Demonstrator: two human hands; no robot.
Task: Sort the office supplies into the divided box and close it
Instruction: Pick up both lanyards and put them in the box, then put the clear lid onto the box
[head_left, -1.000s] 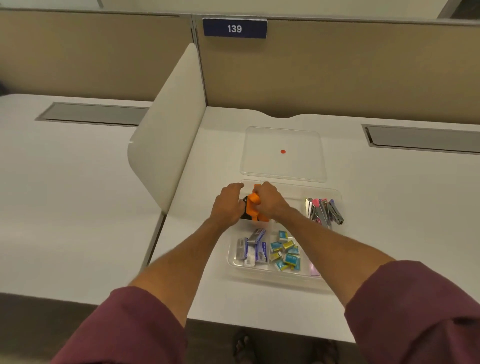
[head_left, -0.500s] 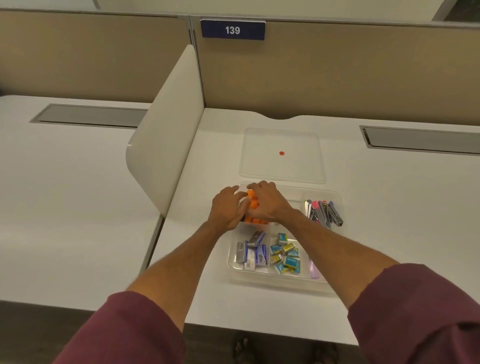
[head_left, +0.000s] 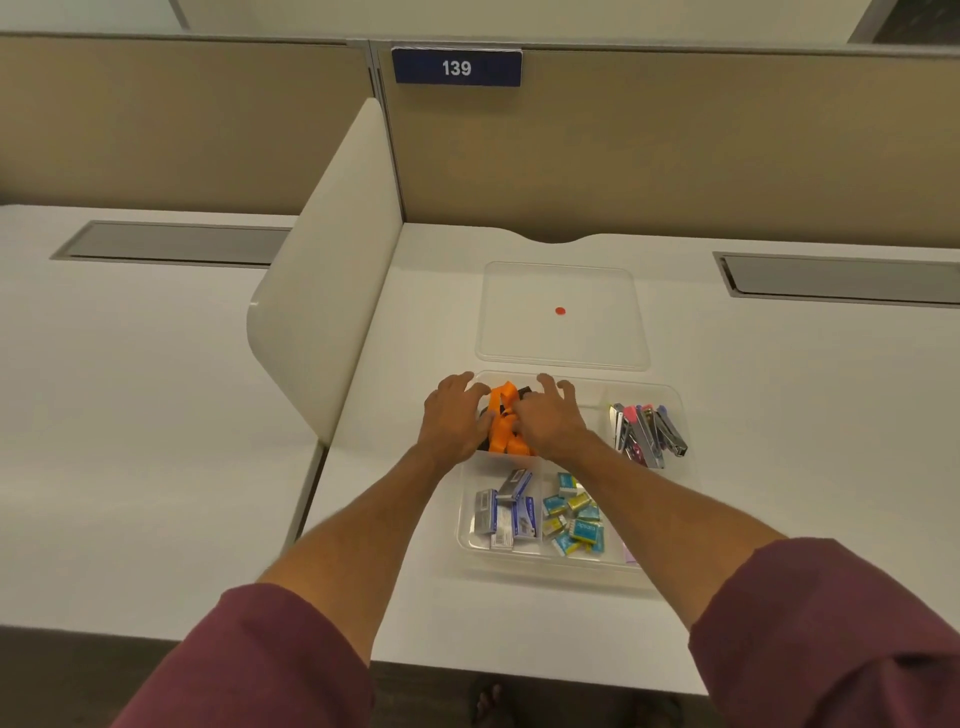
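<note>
Both hands now lie flatter, with fingers spread wider than before.
Left hand and right hand press loosely on the orange things in the clear box's far-left part, gripping nothing.

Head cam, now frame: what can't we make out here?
- Orange items: both hands, left hand and right hand, cover most of them; type and grip unclear.
- Dark item under them: mostly hidden.
- Small packs: print too small to read.
- Box front-right compartment: a pale item cut off by the right arm.
- Staplers: overlapping, count unclear.
</note>
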